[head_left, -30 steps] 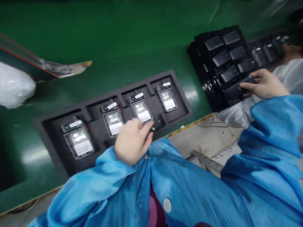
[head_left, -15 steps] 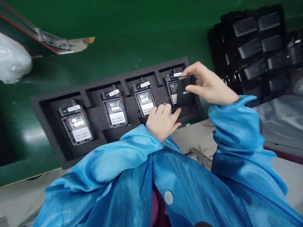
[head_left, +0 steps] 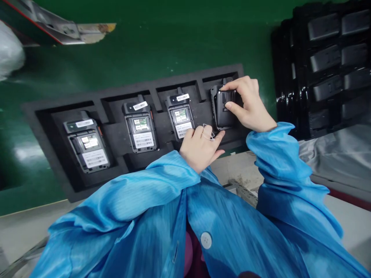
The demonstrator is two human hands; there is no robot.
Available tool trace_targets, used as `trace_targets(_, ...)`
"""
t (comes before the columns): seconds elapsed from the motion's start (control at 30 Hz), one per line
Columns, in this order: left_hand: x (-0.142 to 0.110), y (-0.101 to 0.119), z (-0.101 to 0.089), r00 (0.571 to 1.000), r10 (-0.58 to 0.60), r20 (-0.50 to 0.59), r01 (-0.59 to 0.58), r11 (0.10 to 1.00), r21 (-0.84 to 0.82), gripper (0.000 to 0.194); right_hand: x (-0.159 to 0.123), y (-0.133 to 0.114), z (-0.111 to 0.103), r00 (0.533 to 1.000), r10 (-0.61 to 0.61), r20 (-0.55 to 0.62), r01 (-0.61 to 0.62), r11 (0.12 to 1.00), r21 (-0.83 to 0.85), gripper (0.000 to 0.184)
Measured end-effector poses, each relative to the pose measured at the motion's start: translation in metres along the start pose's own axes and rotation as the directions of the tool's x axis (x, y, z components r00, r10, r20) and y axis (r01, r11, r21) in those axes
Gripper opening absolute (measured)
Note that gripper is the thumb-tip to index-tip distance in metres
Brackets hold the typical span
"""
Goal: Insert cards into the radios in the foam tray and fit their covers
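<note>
A black foam tray (head_left: 72, 96) holds several handheld radios in a row. Three of them, the left radio (head_left: 88, 144), the second radio (head_left: 141, 127) and the third radio (head_left: 180, 112), lie with their backs bare, showing card slots and white barcode labels. My right hand (head_left: 251, 102) grips a black battery (head_left: 224, 116) by its upper part, fingers at the top edge and thumb on the face. The battery lies over the back of the rightmost radio (head_left: 213, 92), slightly skewed. My left hand (head_left: 199, 144) rests at the tray's near side, index finger and thumb apart, touching the rightmost radio's lower end. A thin white loop circles one finger.
Stacked black trays (head_left: 301, 88) with several black batteries stand at the right on the green table (head_left: 174, 34). A metal bracket (head_left: 69, 31) juts in at upper left, beside a clear plastic bag (head_left: 10, 52). Grey sheeting (head_left: 339, 154) lies at lower right.
My right hand has lowered the battery from a tilted position onto the rightmost radio's back, covering its card slots and label. My left hand has barely moved. The view has shifted slightly.
</note>
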State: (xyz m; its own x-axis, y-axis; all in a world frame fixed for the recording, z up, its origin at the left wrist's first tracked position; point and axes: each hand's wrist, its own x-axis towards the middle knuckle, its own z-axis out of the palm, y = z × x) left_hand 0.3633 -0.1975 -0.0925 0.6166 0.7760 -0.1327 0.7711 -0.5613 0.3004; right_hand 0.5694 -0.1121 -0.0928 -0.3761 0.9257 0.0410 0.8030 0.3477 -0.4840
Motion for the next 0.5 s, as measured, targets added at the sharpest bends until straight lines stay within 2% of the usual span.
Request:
trace_targets(0.3,0.001,-0.001,0.001,1.0,0.009,-0.01,-0.009,1.0,0.001,0.052,-0.01,0.007,0.019,0.995,-0.036,-0.096,0.022,0.989,-0.148,0.05)
trace_targets(0.5,0.001,-0.002,0.004,1.0,0.014,-0.022,-0.015,1.0,-0.024,0.051,-0.013,-0.002,0.018,0.993,-0.032,-0.117,0.001,0.966,-0.259,0.044)
